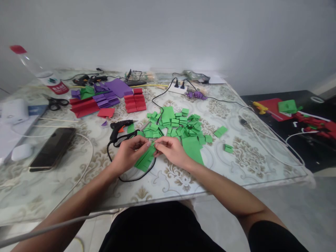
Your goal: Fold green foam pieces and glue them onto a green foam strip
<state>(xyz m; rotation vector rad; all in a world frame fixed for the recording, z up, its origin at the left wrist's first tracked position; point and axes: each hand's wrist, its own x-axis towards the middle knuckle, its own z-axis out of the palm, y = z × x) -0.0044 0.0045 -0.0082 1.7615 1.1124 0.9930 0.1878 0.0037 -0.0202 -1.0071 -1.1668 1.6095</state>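
Both my hands meet over the table's middle and pinch a folded strip of green paper (pixel 145 159). My left hand (pixel 130 152) grips the strip's upper end with fingers curled. My right hand (pixel 170 148) pinches the same strip from the right. Just behind them lies a heap of several small green paper squares (pixel 178 126), and a larger green sheet (pixel 193 148) lies under my right wrist. A black glue gun (pixel 119 127) rests to the left of the heap, its black cord (pixel 131 178) looping under my hands.
Red paper pieces (pixel 135 101), purple paper pieces (pixel 110 94), scissors (pixel 56 103), a plastic bottle (pixel 42 71), a phone (pixel 52 147), a white power strip (pixel 178 89) and cables sit on the patterned table (pixel 236 157). A dark side surface (pixel 301 136) at right holds more paper and a yellow glue gun (pixel 259 107).
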